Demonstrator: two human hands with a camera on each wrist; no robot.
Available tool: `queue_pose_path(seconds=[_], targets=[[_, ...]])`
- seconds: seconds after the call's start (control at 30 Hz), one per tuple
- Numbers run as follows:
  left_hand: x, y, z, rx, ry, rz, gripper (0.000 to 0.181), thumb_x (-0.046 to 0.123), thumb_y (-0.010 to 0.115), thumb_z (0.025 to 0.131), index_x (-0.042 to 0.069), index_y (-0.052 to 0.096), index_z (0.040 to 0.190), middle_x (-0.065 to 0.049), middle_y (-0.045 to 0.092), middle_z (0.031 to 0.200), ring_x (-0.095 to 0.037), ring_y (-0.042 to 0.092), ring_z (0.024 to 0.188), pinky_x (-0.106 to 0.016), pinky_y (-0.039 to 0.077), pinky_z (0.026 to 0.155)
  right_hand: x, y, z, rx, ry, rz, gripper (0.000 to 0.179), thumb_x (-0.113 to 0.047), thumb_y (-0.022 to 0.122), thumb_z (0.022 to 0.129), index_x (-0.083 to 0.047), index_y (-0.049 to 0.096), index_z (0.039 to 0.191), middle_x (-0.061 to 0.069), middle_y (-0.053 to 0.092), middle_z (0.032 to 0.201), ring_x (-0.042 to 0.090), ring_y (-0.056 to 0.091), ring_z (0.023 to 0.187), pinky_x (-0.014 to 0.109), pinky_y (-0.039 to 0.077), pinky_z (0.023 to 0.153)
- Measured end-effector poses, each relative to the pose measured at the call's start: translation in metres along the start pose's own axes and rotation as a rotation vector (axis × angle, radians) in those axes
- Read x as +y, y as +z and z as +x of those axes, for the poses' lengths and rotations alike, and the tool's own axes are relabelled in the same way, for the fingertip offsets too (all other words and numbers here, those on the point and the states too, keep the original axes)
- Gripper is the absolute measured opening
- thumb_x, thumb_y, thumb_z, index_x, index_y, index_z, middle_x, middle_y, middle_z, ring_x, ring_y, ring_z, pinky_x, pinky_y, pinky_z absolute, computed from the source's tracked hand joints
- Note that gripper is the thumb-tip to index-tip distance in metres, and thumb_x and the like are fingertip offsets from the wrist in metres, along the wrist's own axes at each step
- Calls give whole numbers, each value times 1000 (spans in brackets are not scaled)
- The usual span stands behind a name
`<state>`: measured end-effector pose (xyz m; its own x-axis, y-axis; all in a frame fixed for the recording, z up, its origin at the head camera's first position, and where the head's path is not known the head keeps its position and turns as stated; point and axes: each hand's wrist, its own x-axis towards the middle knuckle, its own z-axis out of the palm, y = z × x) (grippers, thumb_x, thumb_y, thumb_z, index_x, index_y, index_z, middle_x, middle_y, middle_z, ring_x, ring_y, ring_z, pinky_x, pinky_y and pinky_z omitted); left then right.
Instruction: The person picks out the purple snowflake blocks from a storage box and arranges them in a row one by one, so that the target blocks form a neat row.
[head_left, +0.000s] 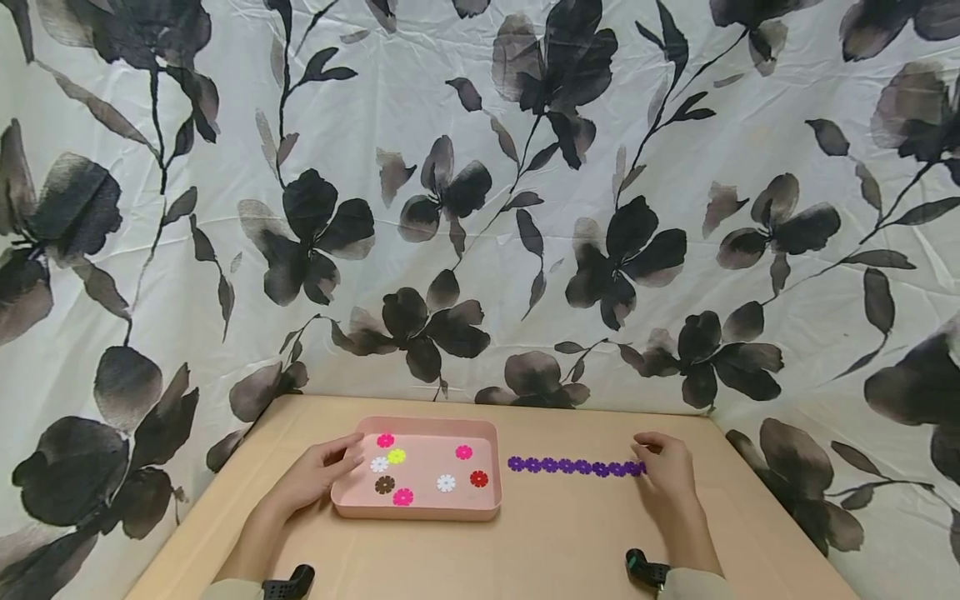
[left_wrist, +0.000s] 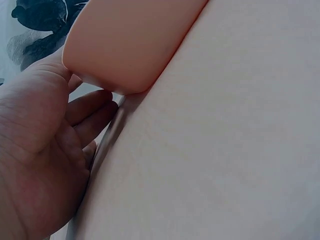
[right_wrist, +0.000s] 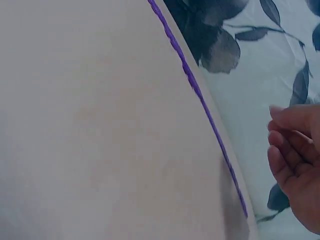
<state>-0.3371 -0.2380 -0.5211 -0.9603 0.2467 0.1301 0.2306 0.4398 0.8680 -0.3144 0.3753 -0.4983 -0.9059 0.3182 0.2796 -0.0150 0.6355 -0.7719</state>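
Note:
A pink tray [head_left: 420, 511] on the table holds several small flower-shaped pieces, among them a yellow flower [head_left: 397, 456], a brown flower [head_left: 385, 484] and a red flower [head_left: 478, 478]. My left hand [head_left: 318, 471] rests at the tray's left side, fingertips by the rim; in the left wrist view the tray corner [left_wrist: 115, 55] hides part of the thumb. To the right lies a row of purple flower pieces [head_left: 566, 466], seen edge-on as a purple strip [right_wrist: 185, 67] in the right wrist view. Over its right end hovers my right hand [head_left: 670, 471], fingers loosely bent, holding nothing.
The light wooden table [head_left: 555, 542] has its back edge against a white cloth [head_left: 525, 250] printed with dark flowers. Black straps with small devices sit on the left wrist [head_left: 288, 583] and the right wrist [head_left: 647, 571].

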Motion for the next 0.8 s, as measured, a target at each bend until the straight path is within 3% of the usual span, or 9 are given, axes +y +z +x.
queue_pose_path(seconds=[0.3, 0.43, 0.63, 0.8], targets=[[6, -3, 2, 45, -40, -6, 67, 47, 65, 101, 15, 48, 157, -16, 46, 162, -39, 38, 153, -55, 37, 122, -36, 22, 9, -126, -87, 126, 29, -20, 72, 100, -1, 75, 122, 16, 76, 115, 13, 66, 94, 15, 55, 75], [20, -4, 4, 86, -32, 5, 73, 54, 63, 100, 17, 43, 160, -15, 41, 165, -42, 29, 156, -64, 29, 124, -52, 27, 8, -155, -109, 174, 32, -23, 73, 100, -1, 75, 123, 16, 75, 116, 14, 65, 95, 16, 54, 76], [51, 0, 10, 157, 39, 117, 87, 54, 64, 100, 22, 20, 168, -14, 16, 175, -46, 14, 160, -75, 16, 123, -77, 44, 1, -173, -145, 156, 33, -23, 72, 100, -6, 73, 128, 16, 69, 128, 25, 62, 105, 25, 55, 77], [68, 12, 18, 191, 125, 284, 97, 49, 70, 97, 12, 16, 168, -20, 5, 175, -49, 5, 160, -74, 2, 125, -95, 63, -9, -167, -228, 51, 44, -22, 72, 99, -3, 65, 138, 19, 63, 139, 37, 63, 119, 50, 59, 95]])
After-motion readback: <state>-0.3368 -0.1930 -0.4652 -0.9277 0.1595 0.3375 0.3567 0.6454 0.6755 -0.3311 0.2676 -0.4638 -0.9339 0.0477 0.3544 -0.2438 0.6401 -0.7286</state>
